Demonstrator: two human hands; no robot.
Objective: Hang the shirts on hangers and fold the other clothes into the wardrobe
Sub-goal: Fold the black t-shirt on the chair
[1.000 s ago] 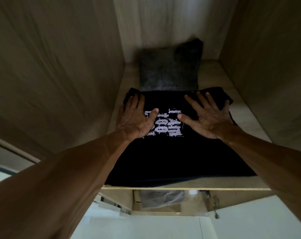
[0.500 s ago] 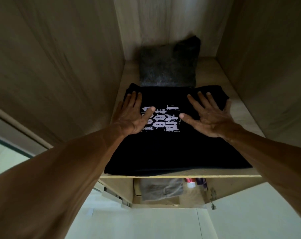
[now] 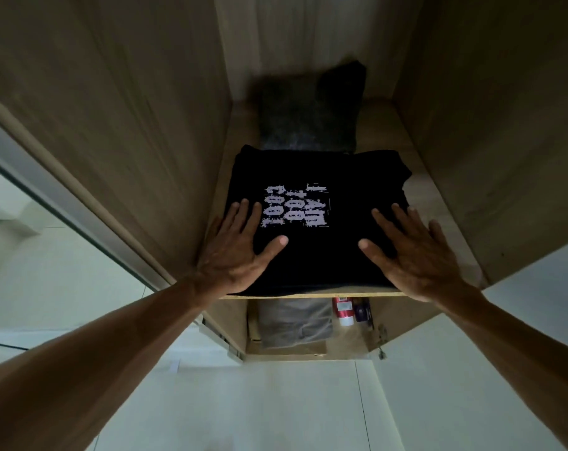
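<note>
Folded black tee (image 3: 321, 255) flat on wardrobe shelf (image 3: 438, 203), front edge flush with shelf lip, left side hard against wall, bare strip on the right. Grey folded garment (image 3: 308, 118) behind, touching. Left hand (image 3: 237, 255) and right hand (image 3: 419, 258) splayed flat over its front corners, gripping nothing.

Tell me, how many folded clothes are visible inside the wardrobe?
3. A black printed garment lies at the front of the upper shelf, a dark grey one behind it, and a grey one on the shelf below. Others may be hidden.
</note>
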